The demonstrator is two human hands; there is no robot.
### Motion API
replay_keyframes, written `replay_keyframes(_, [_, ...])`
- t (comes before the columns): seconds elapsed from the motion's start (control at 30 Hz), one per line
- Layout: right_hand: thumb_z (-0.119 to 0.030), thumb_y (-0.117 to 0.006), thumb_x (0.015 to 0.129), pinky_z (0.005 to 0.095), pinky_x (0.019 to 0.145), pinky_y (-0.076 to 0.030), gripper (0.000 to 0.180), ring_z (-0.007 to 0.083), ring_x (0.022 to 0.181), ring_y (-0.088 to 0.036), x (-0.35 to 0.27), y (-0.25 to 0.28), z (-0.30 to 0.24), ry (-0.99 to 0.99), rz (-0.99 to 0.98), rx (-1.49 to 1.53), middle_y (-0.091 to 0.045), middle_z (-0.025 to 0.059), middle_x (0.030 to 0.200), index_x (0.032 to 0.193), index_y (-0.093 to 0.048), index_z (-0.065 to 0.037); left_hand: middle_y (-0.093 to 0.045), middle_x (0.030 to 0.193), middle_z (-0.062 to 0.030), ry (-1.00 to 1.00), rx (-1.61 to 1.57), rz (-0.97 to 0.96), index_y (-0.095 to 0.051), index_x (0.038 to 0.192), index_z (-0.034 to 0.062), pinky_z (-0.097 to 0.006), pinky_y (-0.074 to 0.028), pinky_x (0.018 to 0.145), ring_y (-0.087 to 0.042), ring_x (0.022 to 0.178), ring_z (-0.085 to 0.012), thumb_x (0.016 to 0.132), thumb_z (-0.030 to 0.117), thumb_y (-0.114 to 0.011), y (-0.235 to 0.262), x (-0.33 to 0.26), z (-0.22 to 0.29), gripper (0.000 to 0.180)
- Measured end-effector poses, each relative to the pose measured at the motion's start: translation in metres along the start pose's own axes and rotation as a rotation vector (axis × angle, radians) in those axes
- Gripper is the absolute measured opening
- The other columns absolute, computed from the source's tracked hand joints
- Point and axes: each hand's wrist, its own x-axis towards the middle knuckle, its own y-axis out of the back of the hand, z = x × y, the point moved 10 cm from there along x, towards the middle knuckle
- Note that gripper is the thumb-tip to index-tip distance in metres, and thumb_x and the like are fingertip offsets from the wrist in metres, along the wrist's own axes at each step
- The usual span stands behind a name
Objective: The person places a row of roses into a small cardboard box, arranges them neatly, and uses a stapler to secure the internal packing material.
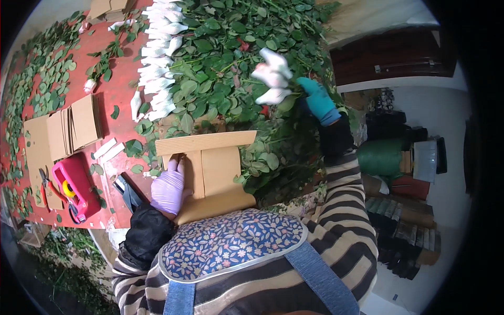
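Note:
My right hand (pixel 317 100), in a teal glove, is closed round the leafy stems of a few roses (pixel 273 76) with white net sleeves over their heads. It is raised over the leaves on the right of the table. My left hand (pixel 169 186), in a lilac glove, lies on a folded sheet of brown cardboard (pixel 220 168) in front of me, its fingers stretched toward the far edge. That edge carries a corrugated strip (pixel 205 143). Beyond it, a row of net-sleeved roses (pixel 160 63) lies with the stems under a thick heap of green leaves (pixel 231 47).
On the red table (pixel 123 84), left, are stacked cardboard pieces (pixel 76 126), a pink tape dispenser (pixel 76 184) and orange-handled pliers (pixel 44 184). A dark stapler-like tool (pixel 128 191) lies beside my left hand. Shelved bundles (pixel 399 210) and a green roll (pixel 383 156) stand at right.

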Motion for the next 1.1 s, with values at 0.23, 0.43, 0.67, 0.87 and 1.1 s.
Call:
replay_keyframes(0.23, [0.003,-0.065,0.073,0.0412,0.082,-0.052,0.042,0.0382,0.095,-0.063,0.012,0.151,-0.032,-0.03,0.458,-0.43,-0.066,0.0172,0.107,0.115,-0.063,-0.004,-0.048,0.124,-0.0225,0.021,-0.012,0.006,-0.037,0.14,-0.0029,-0.042,-0.054,0.067,-0.064,0.085,-0.0366,0.066,0.029,-0.084,0.003,-0.004,-0.002,0.093])
replay_keyframes(0.43, [-0.001,-0.071,0.069,0.0449,0.073,-0.049,0.048,0.0386,0.088,-0.06,0.062,0.188,-0.152,0.016,0.443,-0.337,-0.063,0.014,0.096,0.115,-0.061,-0.01,-0.049,0.13,-0.0193,0.027,0.021,0.03,-0.041,0.136,0.002,-0.042,-0.054,0.066,-0.065,0.086,-0.0354,0.063,0.027,-0.085,0.005,-0.005,-0.004,0.089])
replay_keyframes(0.67, [-0.003,-0.078,0.067,0.0447,0.082,-0.05,0.05,0.0385,0.098,-0.062,0.121,0.251,-0.106,0.041,0.811,-0.495,-0.065,0.0164,0.108,0.115,-0.062,-0.007,-0.047,0.133,-0.0176,0.012,-0.023,0.042,-0.039,0.138,0.0034,-0.042,-0.054,0.073,-0.064,0.092,-0.0361,0.065,0.025,-0.083,0.009,-0.006,0.002,0.087])
replay_keyframes(0.87, [-0.017,-0.074,0.08,0.0464,0.088,-0.05,0.048,0.0306,0.098,-0.065,0.172,0.273,-0.096,-0.088,0.692,0.139,-0.066,0.0175,0.109,0.124,-0.057,-0.004,-0.051,0.12,-0.0195,0.038,-0.042,-0.058,-0.042,0.136,0.0031,-0.042,-0.053,0.068,-0.064,0.087,-0.0358,0.065,0.031,-0.083,0.007,-0.005,0.003,0.086])
replay_keyframes(1.1, [-0.011,-0.07,0.081,0.0384,0.067,-0.054,0.033,0.0273,0.079,-0.069,0.228,0.135,-0.172,0.102,0.211,-0.49,-0.067,0.0135,0.091,0.114,-0.066,-0.015,-0.051,0.121,-0.0208,0.005,-0.043,-0.037,-0.043,0.134,0.0007,-0.042,-0.053,0.069,-0.062,0.094,-0.0349,0.066,0.032,-0.082,0.016,-0.011,0.008,0.085])
